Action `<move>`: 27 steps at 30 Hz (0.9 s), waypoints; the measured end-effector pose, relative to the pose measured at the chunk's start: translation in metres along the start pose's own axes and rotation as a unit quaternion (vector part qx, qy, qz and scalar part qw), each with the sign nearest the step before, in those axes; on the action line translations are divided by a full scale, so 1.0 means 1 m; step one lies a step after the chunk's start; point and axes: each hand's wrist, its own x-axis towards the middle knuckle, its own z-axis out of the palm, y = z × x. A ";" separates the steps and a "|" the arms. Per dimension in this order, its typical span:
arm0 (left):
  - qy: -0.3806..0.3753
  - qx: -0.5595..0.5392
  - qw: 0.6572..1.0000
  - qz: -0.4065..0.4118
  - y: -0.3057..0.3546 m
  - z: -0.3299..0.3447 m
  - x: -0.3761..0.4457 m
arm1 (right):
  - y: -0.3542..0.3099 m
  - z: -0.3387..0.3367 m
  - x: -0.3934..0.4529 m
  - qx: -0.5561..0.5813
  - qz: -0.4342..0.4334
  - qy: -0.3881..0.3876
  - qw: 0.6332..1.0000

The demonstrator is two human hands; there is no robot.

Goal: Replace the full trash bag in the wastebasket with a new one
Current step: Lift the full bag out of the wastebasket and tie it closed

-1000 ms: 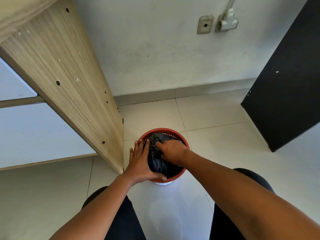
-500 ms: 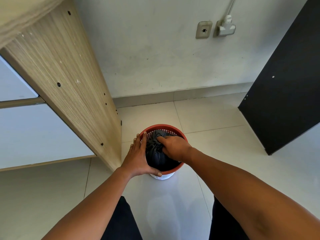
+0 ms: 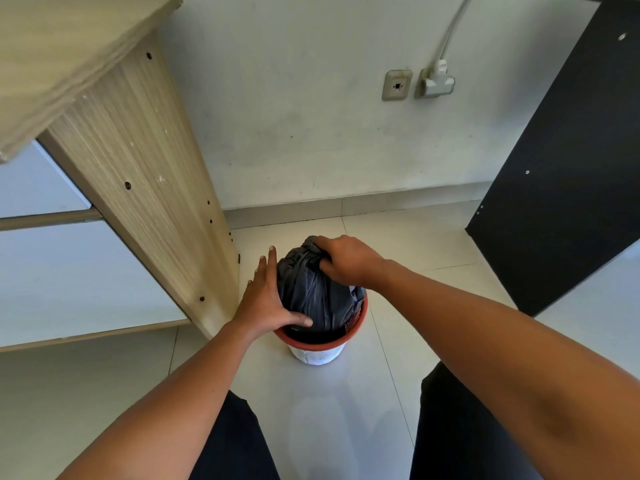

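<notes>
Even, soft daylight; scene bright, no harsh glare. Glossy floor tiles point(image 3: 325, 410) carry a pale diffuse reflection at 6 o'clock. Faint soft shadow beside the wooden panel point(image 3: 145, 188) at 9 o'clock. Black panel point(image 3: 561, 174) at 3 o'clock reads flat, detail lost. Strong wide-angle distortion: straight edges lean outward toward the corners. Centre sharp; forearms at the bottom edge slightly soft.

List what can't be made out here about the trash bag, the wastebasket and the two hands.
- Head view: the trash bag's contents, hidden by its opaque plastic.
- Its lower part, hidden inside the wastebasket.
- The wastebasket's left rim, hidden under the left hand.
- The right hand's fingertips, buried in the bag's gathered neck.
</notes>
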 end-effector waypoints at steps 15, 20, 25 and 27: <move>0.008 0.029 0.986 0.166 0.090 -0.065 0.038 | -0.018 -0.055 0.017 0.020 -0.013 -0.010 1.000; 0.007 -0.039 0.990 0.133 0.093 -0.077 0.045 | -0.009 -0.060 0.016 0.141 0.028 0.016 0.990; 0.037 -0.113 0.986 0.121 0.089 -0.075 0.050 | 0.001 -0.071 0.014 0.190 0.082 -0.028 0.978; 0.065 -0.132 0.983 0.111 0.089 -0.073 0.051 | -0.001 -0.075 0.011 0.190 0.079 -0.065 0.976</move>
